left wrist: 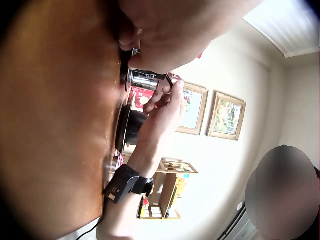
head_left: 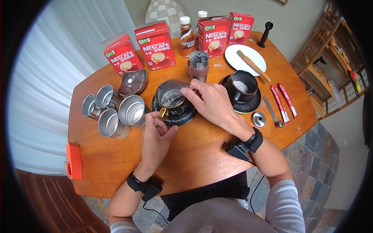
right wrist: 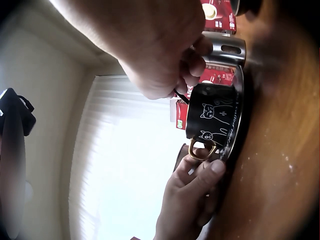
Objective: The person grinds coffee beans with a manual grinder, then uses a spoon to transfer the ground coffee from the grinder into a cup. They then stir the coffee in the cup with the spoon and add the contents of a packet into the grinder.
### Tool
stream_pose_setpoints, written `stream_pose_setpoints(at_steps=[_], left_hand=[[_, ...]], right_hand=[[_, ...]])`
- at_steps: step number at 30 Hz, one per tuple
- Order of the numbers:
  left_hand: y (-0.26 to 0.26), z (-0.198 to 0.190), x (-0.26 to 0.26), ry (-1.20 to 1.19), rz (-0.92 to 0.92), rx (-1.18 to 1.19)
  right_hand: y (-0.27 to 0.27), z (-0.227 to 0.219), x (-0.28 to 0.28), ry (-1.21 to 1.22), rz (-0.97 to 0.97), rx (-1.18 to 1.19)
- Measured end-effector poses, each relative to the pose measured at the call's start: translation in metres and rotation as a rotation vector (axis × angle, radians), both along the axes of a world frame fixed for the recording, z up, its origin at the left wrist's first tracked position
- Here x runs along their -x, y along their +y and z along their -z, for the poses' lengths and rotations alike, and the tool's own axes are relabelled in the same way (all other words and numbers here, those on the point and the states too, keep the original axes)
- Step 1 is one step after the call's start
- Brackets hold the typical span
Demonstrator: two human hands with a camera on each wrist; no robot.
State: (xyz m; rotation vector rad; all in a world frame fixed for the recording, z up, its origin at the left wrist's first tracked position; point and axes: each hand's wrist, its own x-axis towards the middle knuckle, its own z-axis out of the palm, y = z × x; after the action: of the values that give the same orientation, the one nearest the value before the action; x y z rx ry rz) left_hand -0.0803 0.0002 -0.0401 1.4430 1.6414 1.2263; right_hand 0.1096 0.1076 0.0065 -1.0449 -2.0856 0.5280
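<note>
A black cup [head_left: 178, 111] with white cat drawings and pale powder or liquid inside stands on a black saucer [head_left: 189, 119]. At its gold handle [head_left: 164, 113], the left hand [head_left: 156, 135] holds on with fingertips and thumb; the right wrist view shows the same grip on the handle [right wrist: 202, 151]. Above the cup's rim, the right hand [head_left: 214, 101] pinches a thin dark utensil [right wrist: 182, 97] that reaches into the cup. The utensil's lower end cannot be made out clearly.
Several metal cups [head_left: 132, 110] and a dark bowl [head_left: 133, 82] stand left. A metal grinder [head_left: 198, 64] is behind the cup, red boxes [head_left: 156, 46] further back. Rightward are another black cup [head_left: 241, 87], a white plate [head_left: 252, 58], red sachets [head_left: 280, 104] and a small metal lid [head_left: 259, 119].
</note>
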Motion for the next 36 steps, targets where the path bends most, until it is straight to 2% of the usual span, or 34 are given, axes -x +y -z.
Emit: stream_pose_setpoints(at_steps=[4,9,14,20,29,33,36], left_hand=[[0.001,0.003,0.002,0.012,-0.003,-0.016],[0.004,0.007,0.003,0.155,-0.012,-0.02],[0.008,0.008,0.002,0.227,-0.031,-0.055],[0.012,0.016,0.007,0.197,-0.01,-0.111],[-0.003,-0.003,0.001,-0.102,0.023,-0.033],[-0.005,-0.002,0.002,-0.124,0.088,-0.159],[-0.009,-0.001,0.006,-0.062,0.169,-0.082]], right_hand=[[-0.001,0.001,-0.001,0.029,-0.008,-0.085],[-0.006,-0.002,0.002,0.122,0.004,-0.138],[-0.004,0.001,0.004,0.07,-0.012,-0.211],[-0.003,-0.001,-0.001,0.012,-0.041,-0.138],[0.001,-0.004,-0.008,0.049,0.056,-0.154],[0.002,-0.002,-0.007,0.036,0.096,-0.193],[0.002,-0.001,-0.005,0.037,0.104,-0.201]])
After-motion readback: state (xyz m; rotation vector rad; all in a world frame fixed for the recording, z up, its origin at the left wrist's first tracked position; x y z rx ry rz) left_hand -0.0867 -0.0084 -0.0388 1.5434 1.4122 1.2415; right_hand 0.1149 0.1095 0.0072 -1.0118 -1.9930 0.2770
